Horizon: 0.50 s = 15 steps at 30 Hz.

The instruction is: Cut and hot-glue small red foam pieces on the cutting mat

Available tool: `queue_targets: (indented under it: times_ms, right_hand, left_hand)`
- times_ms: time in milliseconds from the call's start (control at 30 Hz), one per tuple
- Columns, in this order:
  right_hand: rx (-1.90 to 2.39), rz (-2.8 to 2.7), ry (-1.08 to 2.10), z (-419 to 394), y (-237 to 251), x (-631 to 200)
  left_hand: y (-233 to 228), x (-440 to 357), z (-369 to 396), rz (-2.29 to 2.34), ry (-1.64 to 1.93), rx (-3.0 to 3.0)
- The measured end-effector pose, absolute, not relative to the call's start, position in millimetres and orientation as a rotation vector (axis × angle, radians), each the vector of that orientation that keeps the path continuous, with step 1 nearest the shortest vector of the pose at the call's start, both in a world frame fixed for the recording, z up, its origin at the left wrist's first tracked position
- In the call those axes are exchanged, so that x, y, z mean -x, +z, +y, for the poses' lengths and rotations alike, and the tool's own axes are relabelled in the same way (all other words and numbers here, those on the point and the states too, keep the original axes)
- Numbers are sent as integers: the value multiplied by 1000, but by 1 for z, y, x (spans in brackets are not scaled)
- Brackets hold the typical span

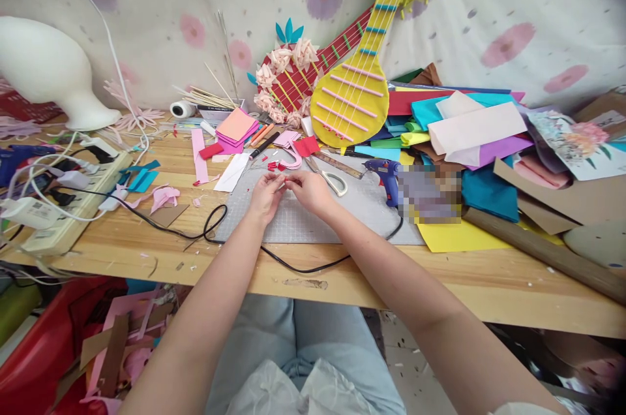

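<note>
Over the grey cutting mat point(303, 229), my left hand point(267, 197) and my right hand point(309, 190) meet with fingertips pinched together. Between them shows a tiny red piece point(284, 177), too small to make out fully. Just beyond the fingers lie a pink curved strip point(295, 155) and small red scraps point(272, 166). White-handled scissors point(336, 184) rest right of my right hand, partly under a ruler point(340, 164). A red square point(307, 146) lies behind them. The blue glue gun point(387, 179) is further right on the mat.
A yellow lute-shaped craft point(349, 102) and a red one with flowers point(288, 85) lean at the back. Coloured sheets point(479, 124) pile up on the right. A black cord point(303, 269) crosses the front. The power strip point(73, 213) and white foam head point(44, 62) stand left.
</note>
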State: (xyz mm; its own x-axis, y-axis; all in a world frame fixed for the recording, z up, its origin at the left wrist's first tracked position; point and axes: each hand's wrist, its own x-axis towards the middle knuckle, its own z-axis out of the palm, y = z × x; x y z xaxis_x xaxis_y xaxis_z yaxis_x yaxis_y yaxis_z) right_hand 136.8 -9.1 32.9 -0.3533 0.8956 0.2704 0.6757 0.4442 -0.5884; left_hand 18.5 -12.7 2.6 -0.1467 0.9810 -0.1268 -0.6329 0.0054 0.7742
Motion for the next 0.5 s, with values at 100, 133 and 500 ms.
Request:
queue_targets:
  times_ms: [100, 133, 500]
  right_hand:
    - [1303, -2123, 502, -9, 32, -138]
    - [1294, -2121, 506, -9, 32, -139]
    - [1360, -2034, 746, -8, 29, -140]
  left_hand:
    - [3, -19, -13, 856, 1540, -593]
    - [3, -19, -13, 864, 1535, -601]
    - [5, -22, -14, 954, 1598, -631]
